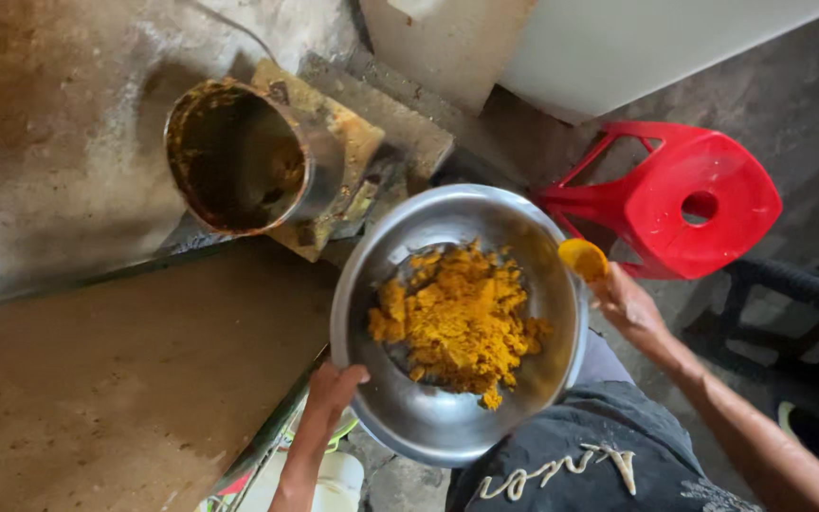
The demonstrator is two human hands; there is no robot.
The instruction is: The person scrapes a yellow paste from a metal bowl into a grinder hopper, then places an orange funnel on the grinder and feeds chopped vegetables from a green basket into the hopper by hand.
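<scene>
A large steel bowl (400,408) sits in front of me, tilted a little, with a heap of crumbly yellow-orange paste (462,318) in it. My left hand (332,391) grips the bowl's near left rim. My right hand (629,305) is outside the bowl's right rim and holds a small yellow scoop (582,258) coated with the same paste. Up to the left stands a round metal drum (239,156) with its open mouth smeared brown and yellow inside.
A red plastic stool (689,194) stands at the right, behind my right hand. A brown board (116,379) fills the lower left. A stained concrete wall is at the upper left, a white panel at the top. A white container (334,479) sits below the bowl.
</scene>
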